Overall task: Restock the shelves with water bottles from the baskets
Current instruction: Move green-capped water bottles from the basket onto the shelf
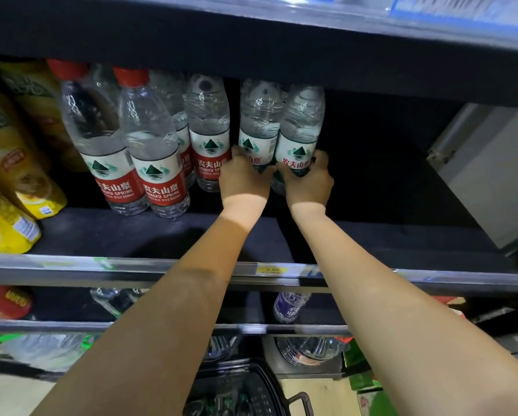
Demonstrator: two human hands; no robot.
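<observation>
Lowest in frame, a black slotted plastic basket [260, 382] on the floor, contents too dark to make out. Above it, two bare forearms stretched up and in over the grey metal shelf rail [161, 267] with its yellow price tag [272, 269].

Past the rail, over the dark shelf board [386, 235]: left grip [244, 178] curled round the label band of a clear plastic water bottle with a red-and-white label [260, 115]; right grip [308, 181] wrapped the same way round a second clear water bottle [302, 121].

Both bottles straight ahead of the knuckles, long axes upright, necks close under the shelf above, sides touching or nearly so. Bases hidden behind the hands; impossible to tell whether resting on the board.

Just left of the first bottle, a standing row of red-capped water bottles [149, 145]; farther left, yellow drink bottles [17, 163]. Left grip nearer that row; bare board to the right of the right grip and deeper in.

By all appearances the placing step: next, probably a level set-down and release, keeping the first bottle off the row's nearest neighbour.
</observation>
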